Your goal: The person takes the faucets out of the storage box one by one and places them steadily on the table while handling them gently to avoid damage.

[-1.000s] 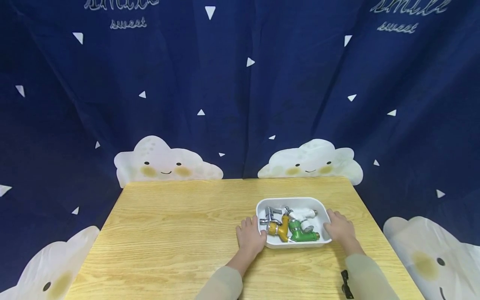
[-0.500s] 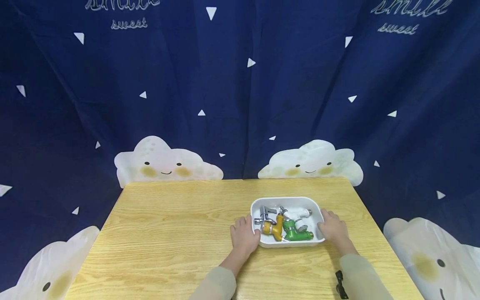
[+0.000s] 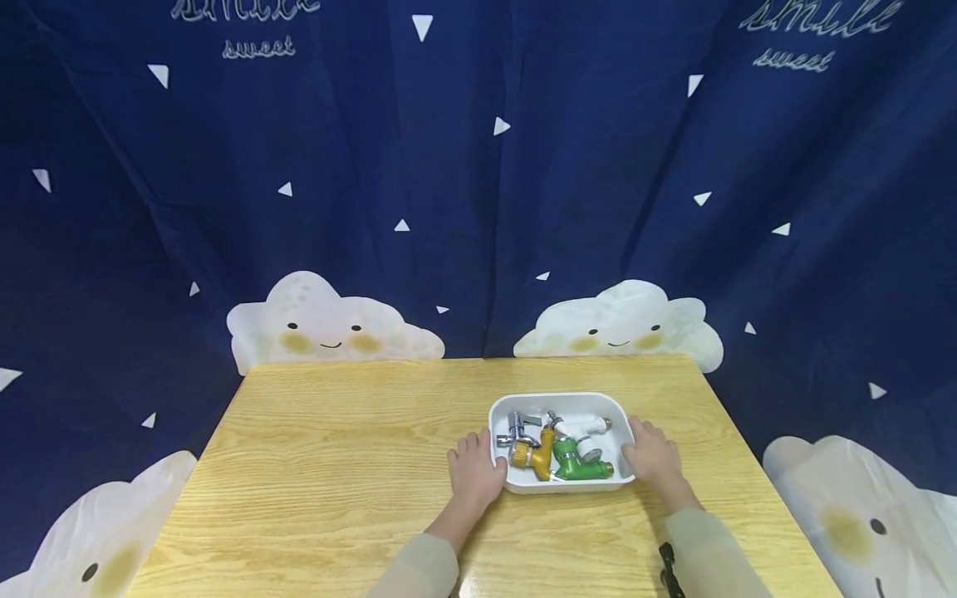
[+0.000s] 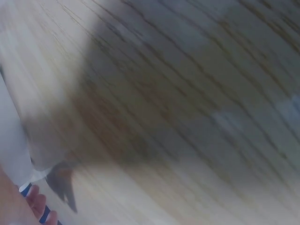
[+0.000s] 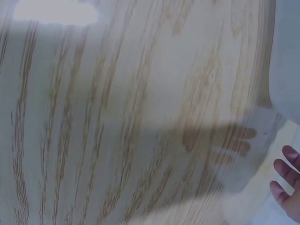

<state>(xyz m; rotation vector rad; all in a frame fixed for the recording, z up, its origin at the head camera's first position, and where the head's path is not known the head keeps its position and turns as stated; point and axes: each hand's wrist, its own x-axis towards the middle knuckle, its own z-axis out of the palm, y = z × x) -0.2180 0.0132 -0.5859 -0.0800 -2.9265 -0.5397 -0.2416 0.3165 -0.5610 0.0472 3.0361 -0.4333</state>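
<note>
A white rectangular tray (image 3: 561, 488) sits right of the table's middle. My left hand (image 3: 476, 472) grips its left end, thumb at the near corner and fingers along the outer wall. At the opposite end my right hand (image 3: 653, 455) holds it, thumb at the rim. Inside lie a chrome tap (image 3: 516, 425), a yellow tap (image 3: 544, 457), a green tap (image 3: 583, 470) and a white tap (image 3: 591, 427). The left wrist view catches some fingers (image 4: 40, 202) beside the tray wall (image 4: 11, 136); in the right wrist view, spread fingers (image 5: 285, 171) show below the tray corner (image 5: 287, 61).
The wooden table (image 3: 321, 465) extends to the left of the tray. A dark blue curtain (image 3: 463, 183) with printed clouds hangs behind and along both sides. Beside the right sleeve (image 3: 714, 552) is a small black object (image 3: 669, 569).
The tray has moved left across the table with the taps inside it, and both hands have moved left along with it. Their hold looks the same.
</note>
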